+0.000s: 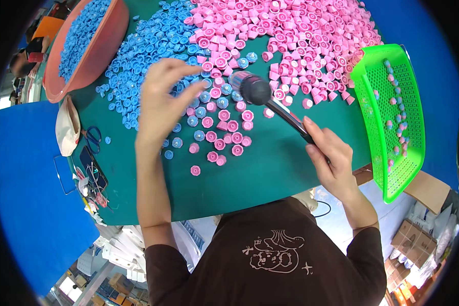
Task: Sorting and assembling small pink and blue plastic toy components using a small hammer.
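Note:
My right hand (pixel 331 158) is wrapped round the dark handle of a mallet (pixel 256 92). The mallet's rounded black head hangs over small pink cup-shaped pieces (pixel 232 125) on the table. My left hand (pixel 163 97), a little blurred, hovers above small blue caps (pixel 132 81), thumb and forefinger spread with nothing visible between them. Just right of its fingertips, blue caps (pixel 224 103) with a pale centre lie among loose pink pieces. Behind both hands spreads a heap of blue caps, and beside it a large pile of pink pieces (pixel 311 30).
The table has a green top (pixel 260 178). At the right edge stands a bright green basket (pixel 376 137) with joined pink-and-blue pieces inside. A salmon tub (pixel 118 25) of blue caps sits far left. Scissors (pixel 93 140), a phone (pixel 94 168) and a cream cloth pouch (pixel 67 127) lie along the left edge.

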A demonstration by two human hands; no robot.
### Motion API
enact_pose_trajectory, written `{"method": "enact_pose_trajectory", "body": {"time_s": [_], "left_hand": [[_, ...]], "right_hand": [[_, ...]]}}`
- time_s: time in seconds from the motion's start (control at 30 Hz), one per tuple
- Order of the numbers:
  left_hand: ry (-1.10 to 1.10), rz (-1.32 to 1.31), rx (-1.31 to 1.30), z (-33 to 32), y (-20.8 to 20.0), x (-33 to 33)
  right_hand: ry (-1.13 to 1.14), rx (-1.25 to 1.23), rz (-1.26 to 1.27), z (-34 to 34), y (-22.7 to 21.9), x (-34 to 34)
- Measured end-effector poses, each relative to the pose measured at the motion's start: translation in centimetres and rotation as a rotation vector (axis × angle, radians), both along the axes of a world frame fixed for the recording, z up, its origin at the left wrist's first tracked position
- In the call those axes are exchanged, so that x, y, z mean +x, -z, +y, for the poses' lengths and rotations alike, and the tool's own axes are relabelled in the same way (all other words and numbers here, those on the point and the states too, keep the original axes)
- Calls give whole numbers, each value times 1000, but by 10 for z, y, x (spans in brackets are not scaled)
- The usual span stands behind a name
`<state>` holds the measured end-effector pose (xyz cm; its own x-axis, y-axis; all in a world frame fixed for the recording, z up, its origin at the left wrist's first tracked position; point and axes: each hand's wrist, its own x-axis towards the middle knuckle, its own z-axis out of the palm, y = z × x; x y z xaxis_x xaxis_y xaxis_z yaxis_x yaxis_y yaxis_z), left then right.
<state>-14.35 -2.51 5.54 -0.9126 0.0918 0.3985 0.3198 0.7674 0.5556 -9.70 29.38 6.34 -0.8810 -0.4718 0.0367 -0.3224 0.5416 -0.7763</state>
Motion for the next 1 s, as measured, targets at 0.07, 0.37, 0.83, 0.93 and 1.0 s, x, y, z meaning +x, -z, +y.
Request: {"method": "enact_pose_trajectory", "body": {"time_s": [0.07, 0.37, 0.83, 0.93, 1.0], "left_hand": [[-158, 11, 82, -19, -11, -2], [-61, -109, -2, -25, 33, -51], [-51, -170, -411, 4, 38, -82], [-77, -214, -481, 3, 30, -74], [-164, -154, -162, 8, 18, -57]], "right_hand": [[-18, -19, 106, -4, 2, -7], [132, -173, -28, -4, 18, -20], [170, -101, -151, 27, 25, 1], [143, -119, -165, 27, 25, 5], [152, -133, -166, 30, 29, 9]]}}
